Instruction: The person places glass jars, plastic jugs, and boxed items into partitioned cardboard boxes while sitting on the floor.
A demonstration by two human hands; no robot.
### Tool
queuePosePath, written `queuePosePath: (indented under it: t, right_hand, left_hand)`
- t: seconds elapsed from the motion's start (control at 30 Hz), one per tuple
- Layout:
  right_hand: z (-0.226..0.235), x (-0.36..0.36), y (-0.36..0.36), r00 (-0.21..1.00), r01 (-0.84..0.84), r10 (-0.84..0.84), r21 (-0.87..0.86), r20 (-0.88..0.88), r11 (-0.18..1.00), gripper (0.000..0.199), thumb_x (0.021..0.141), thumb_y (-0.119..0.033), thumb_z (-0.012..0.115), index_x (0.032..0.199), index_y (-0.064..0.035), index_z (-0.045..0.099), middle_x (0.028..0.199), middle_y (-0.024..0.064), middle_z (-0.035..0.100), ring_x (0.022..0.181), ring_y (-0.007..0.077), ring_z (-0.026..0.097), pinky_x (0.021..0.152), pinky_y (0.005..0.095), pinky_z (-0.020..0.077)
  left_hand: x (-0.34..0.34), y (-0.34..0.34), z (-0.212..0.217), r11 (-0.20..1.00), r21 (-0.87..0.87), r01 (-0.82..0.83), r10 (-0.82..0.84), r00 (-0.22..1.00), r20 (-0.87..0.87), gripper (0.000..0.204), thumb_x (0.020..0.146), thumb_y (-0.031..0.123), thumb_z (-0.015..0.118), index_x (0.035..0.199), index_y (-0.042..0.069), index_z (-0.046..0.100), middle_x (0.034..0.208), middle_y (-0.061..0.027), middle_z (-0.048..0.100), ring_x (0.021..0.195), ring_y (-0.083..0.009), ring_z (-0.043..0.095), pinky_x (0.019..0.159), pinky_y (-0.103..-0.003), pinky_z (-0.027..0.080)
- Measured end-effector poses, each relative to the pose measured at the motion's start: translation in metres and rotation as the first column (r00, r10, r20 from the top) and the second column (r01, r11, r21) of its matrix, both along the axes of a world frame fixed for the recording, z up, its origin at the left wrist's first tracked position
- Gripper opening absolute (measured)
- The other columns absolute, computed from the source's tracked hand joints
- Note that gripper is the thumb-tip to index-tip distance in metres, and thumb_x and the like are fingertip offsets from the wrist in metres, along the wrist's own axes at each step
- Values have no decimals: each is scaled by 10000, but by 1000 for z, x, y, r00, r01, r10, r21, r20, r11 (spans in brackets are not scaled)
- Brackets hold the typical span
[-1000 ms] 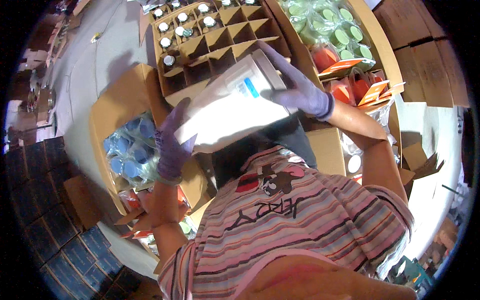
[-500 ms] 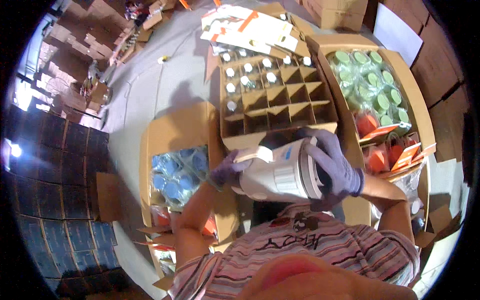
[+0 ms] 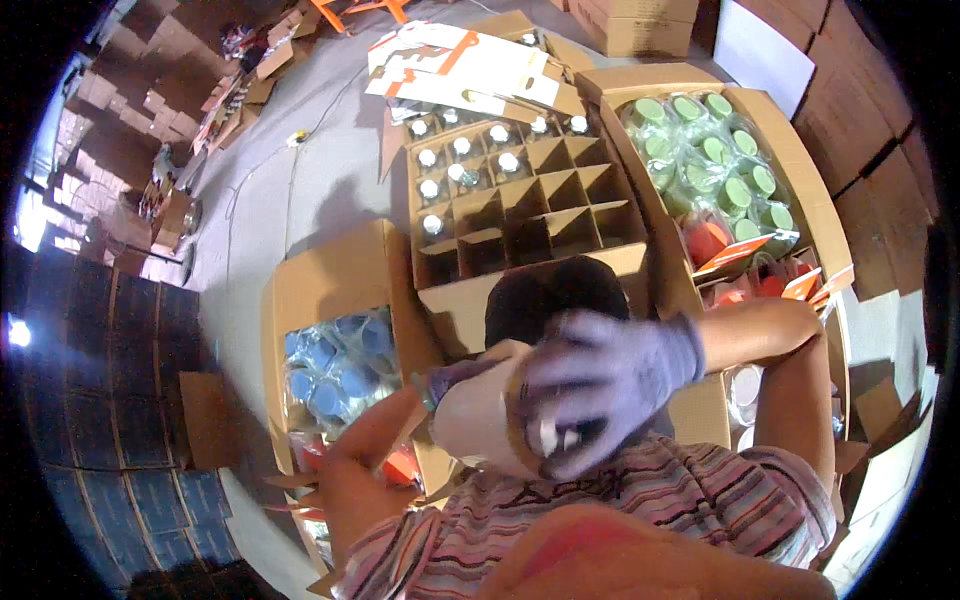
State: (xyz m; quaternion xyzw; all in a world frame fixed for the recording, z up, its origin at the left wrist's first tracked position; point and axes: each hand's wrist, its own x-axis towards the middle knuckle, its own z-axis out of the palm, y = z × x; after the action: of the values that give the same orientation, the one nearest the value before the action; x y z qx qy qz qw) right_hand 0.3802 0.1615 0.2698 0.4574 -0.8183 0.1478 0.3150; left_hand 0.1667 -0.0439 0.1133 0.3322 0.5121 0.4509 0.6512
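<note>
Between my hands I hold a white jug-shaped container (image 3: 480,425), tilted in front of my chest, with a dark-rimmed end to the right. My left hand (image 3: 455,382) is closed round its left side, its fingers partly hidden behind it. Over the dark-rimmed end, my right hand (image 3: 610,385) is wrapped with its fingers bent, slightly blurred by motion. Both hands wear purple-grey gloves. Just beyond them is a dark rounded shape (image 3: 555,290) whose kind I cannot make out. A divided carton (image 3: 530,285) stands farther out, with white-capped bottles (image 3: 432,225) in some cells.
At left, an open carton (image 3: 335,265) holds blue-lidded containers (image 3: 328,398) in plastic. Another carton (image 3: 815,210) at right holds green-lidded ones (image 3: 735,190) and red items (image 3: 705,240). Printed cardboard sheets (image 3: 460,65) lie across the divided carton's far end. Dark stacked boxes (image 3: 90,380) line the left.
The container has moved nearer my chest and turned. My right hand has shifted left, over its dark-rimmed end. The cartons appear slightly shifted left in view.
</note>
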Motion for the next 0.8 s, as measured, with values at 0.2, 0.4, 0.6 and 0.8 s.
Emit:
queuePosePath:
  t: [0.2,0.4,0.6,0.8]
  right_hand:
    - [-20,-21,93,903,320,66,-768,424,555,696,851,-511,532,1383,-79,411,1400,165,420,1291,301,419,1076,396,331]
    - [-45,-57,84,673,398,732,-886,106,-237,786,900,-649,303,1429,-68,338,1429,148,406,1303,268,414,1124,417,291]
    - [-57,-75,44,774,388,223,-722,593,573,954,681,-160,640,1490,-28,151,1524,142,238,1401,221,242,1144,339,171]
    - [-87,-80,47,605,479,678,-871,418,110,727,839,-179,500,1483,-30,199,1452,120,379,1328,186,359,1104,298,248]
  left_hand:
    - [19,1,69,955,279,104,226,360,-905,827,649,409,774,1355,108,465,1418,-220,359,1207,-371,486,1028,-525,351]
    - [22,6,79,702,506,502,-31,731,-682,767,798,381,683,1398,15,376,1459,-223,327,1213,-362,492,1053,-489,340]
    - [48,61,98,664,740,-109,491,809,-322,831,940,621,255,1446,-36,203,1512,-166,231,1399,-244,230,1147,-354,131]
    - [58,69,90,563,817,-124,649,678,-345,653,987,501,221,1220,-13,551,1365,-166,475,1289,-283,427,1103,-433,266]
